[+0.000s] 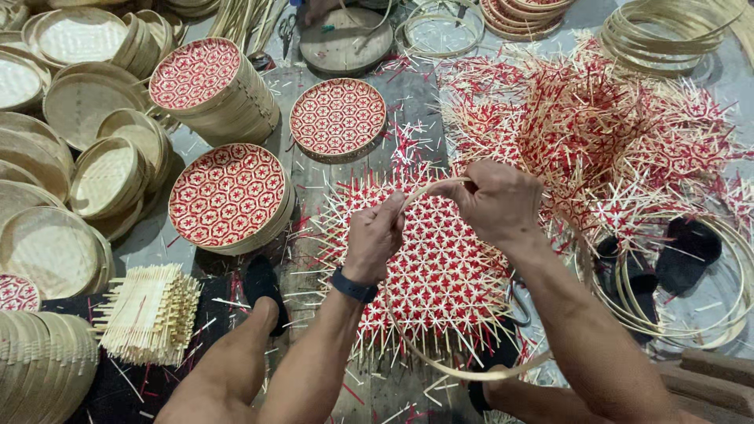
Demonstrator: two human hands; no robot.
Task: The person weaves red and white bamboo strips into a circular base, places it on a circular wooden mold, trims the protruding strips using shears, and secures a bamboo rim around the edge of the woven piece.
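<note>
A flat woven mat (440, 275) of red and pale bamboo strips, with loose ends sticking out all round, lies on the wooden boards in front of me. A thin bamboo hoop (471, 369) rests over it. My left hand (375, 235), with a dark band on its wrist, pinches the hoop near its top left. My right hand (495, 200) grips the top of the same hoop, fingers curled round the strip.
Stacks of finished red-patterned round trays (228, 192) (196, 74) (338, 118) stand to the left and ahead. Plain bamboo trays (78, 102) crowd the far left. A heap of untrimmed woven mats (613, 133) and loose hoops (667, 31) fills the right. Another person's hand (318, 9) works at the top.
</note>
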